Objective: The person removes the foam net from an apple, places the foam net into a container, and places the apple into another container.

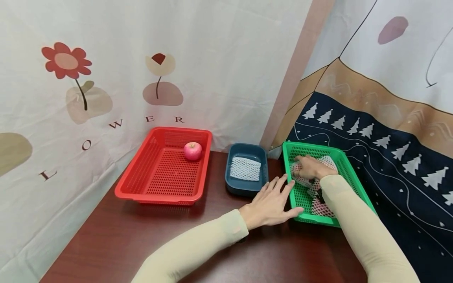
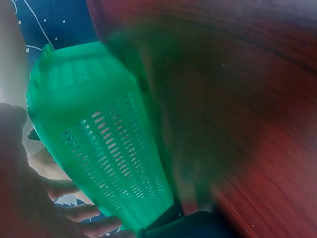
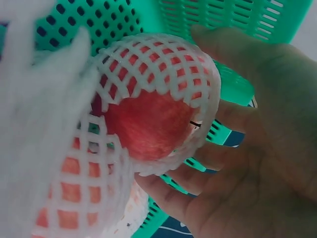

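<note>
My right hand (image 1: 311,167) reaches into the green basket (image 1: 315,146) and holds a red apple (image 3: 153,126) wrapped in a white foam net. In the right wrist view the thumb lies along its top edge, with the fingers round its far side. Part of its red skin and the stem show through the net opening. Another netted apple (image 3: 77,191) lies right beside it. With fingers spread, my left hand (image 1: 270,204) rests at the near left rim of the green basket. The left wrist view shows its fingertips along that basket's edge.
A shallow red basket (image 1: 159,198) stands at the left with a bare pink apple (image 1: 192,151) in it. Between the two baskets sits a dark blue tub (image 1: 247,188) holding a flat white foam net (image 1: 245,169). Printed curtains hang behind the brown table (image 1: 148,239).
</note>
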A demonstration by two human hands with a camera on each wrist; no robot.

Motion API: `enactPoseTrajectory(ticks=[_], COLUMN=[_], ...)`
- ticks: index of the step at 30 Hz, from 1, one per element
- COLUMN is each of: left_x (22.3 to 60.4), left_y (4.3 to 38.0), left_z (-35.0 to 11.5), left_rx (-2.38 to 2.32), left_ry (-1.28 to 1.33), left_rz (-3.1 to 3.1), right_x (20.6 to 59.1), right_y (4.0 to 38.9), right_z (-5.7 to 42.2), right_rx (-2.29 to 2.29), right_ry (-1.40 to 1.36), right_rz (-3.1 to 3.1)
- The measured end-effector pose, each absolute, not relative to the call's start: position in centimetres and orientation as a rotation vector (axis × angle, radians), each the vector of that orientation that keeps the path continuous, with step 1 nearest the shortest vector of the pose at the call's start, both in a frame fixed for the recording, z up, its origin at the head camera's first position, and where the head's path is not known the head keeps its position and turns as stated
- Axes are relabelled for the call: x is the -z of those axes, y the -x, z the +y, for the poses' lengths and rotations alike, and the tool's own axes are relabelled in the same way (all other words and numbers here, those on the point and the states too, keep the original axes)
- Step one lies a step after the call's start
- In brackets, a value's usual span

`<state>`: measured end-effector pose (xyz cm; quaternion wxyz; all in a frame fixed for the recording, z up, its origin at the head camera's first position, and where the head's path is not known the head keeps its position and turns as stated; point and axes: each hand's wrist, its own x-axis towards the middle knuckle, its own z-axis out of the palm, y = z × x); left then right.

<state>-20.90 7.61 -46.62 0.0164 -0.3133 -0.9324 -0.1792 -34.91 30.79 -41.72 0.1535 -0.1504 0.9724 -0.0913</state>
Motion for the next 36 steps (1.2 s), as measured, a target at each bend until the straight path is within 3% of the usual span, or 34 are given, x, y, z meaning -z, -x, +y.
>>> enactPoseTrajectory(ticks=[36], left_x=[46.7], left_y=[20.5], left_z=[9.8], left_rx=[0.465], left_ry=[0.895], left_rz=[-2.966], right_x=[41.0], right_y=[35.1], right_z=[30.2], right_rx=[0.095], right_ry=[0.296], right_rz=[2.688])
